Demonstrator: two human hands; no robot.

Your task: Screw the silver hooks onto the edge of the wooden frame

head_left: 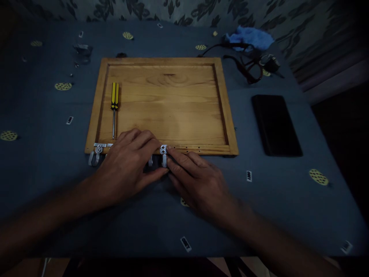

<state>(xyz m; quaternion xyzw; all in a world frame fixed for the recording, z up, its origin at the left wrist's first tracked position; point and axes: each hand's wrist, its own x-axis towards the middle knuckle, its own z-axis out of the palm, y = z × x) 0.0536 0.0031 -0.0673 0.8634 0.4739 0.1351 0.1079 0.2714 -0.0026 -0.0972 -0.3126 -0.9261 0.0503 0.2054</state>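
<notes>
A shallow wooden panel with a raised frame (161,61) lies on the table. Along its near edge runs a metal hook rack (163,150), with hooks hanging over the side and screw plates on top. My left hand (127,165) covers the middle of the rack, fingers on the frame and thumb underneath near the right-hand hook. The fingers of my right hand (198,181) press at that same right end. To the right, several small holes dot the frame edge. A yellow and black screwdriver (114,96) rests inside the panel at the left, its tip toward me.
At the back right lie dark-framed glasses (250,73) and a crumpled blue cloth (250,37). A black rectangular device (276,125) is on the right. Small metal parts (82,50) sit at the back left. A patterned blue-grey cloth (273,215) covers the table.
</notes>
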